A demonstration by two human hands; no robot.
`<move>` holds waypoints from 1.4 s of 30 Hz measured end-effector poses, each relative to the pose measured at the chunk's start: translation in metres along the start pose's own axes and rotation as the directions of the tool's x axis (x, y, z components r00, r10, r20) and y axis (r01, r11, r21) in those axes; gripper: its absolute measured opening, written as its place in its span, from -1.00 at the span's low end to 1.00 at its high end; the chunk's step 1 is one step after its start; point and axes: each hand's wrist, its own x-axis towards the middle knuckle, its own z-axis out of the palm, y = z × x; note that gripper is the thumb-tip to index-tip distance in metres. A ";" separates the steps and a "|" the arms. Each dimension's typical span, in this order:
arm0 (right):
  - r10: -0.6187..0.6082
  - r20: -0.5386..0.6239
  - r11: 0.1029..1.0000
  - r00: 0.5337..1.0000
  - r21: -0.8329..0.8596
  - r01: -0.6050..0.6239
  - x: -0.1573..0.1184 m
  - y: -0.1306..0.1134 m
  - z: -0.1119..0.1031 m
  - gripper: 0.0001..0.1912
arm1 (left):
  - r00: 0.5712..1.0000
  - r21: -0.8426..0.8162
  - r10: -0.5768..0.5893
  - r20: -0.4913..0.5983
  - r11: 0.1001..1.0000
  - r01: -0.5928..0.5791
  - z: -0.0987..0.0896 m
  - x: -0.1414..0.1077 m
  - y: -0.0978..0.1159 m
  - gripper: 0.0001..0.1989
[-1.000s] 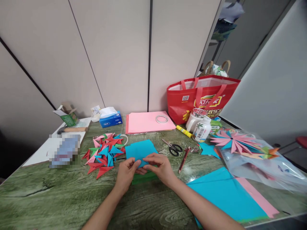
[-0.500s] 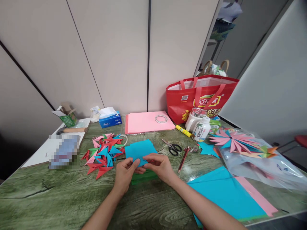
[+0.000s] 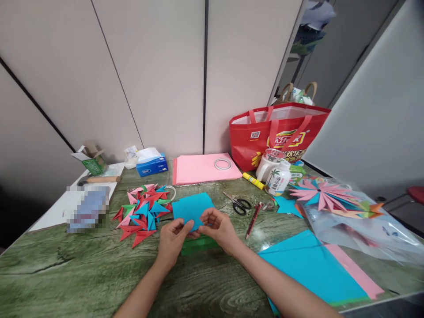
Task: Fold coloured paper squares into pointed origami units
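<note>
A small piece of blue paper (image 3: pixel 191 221) is pinched at its lower left between the thumb and fingers of my left hand (image 3: pixel 172 240). My right hand (image 3: pixel 221 232) is at the paper's right side, its fingers curled and its thumb by the lower right edge. Behind the held piece lies blue paper (image 3: pixel 190 204) of the same colour, so the border between them is hard to make out. Green paper (image 3: pixel 198 245) lies under my hands on the table (image 3: pixel 212 287). Folded paper pieces (image 3: pixel 149 212) in red, blue, pink and green are heaped to the left.
Scissors (image 3: pixel 239 204), a pencil (image 3: pixel 253 221) and a glue stick (image 3: pixel 253 181) lie to the right. Larger blue sheets (image 3: pixel 314 269) lie near my right forearm. Pink paper (image 3: pixel 198 170), a tissue box (image 3: pixel 152 167) and a red bag (image 3: pixel 247 141) stand along the back.
My right index finger has lifted off the paper's surface and curled back, while the thumb stays near the lower edge. My left hand keeps its pinch almost unmoved.
</note>
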 end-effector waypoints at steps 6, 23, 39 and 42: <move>0.039 0.043 0.991 0.998 -0.132 -0.033 0.000 0.007 0.002 -0.66 | 0.996 0.154 0.084 0.008 0.985 -0.084 -0.001 0.001 -0.002 -0.71; 0.128 0.082 0.976 0.988 -0.189 -0.111 0.001 0.000 -0.001 -0.60 | 0.988 -0.067 -0.103 0.117 0.991 0.111 -0.001 0.001 -0.003 -0.64; 0.142 -0.026 0.986 0.989 -0.087 -0.144 0.004 0.007 -0.001 -0.63 | 0.972 -0.047 -0.102 0.213 0.992 0.115 0.001 0.001 0.010 -0.81; 0.151 -0.025 0.983 0.988 -0.106 -0.152 0.004 0.008 -0.001 -0.63 | 0.975 -0.094 -0.134 0.175 0.984 0.152 0.001 0.000 0.008 -0.78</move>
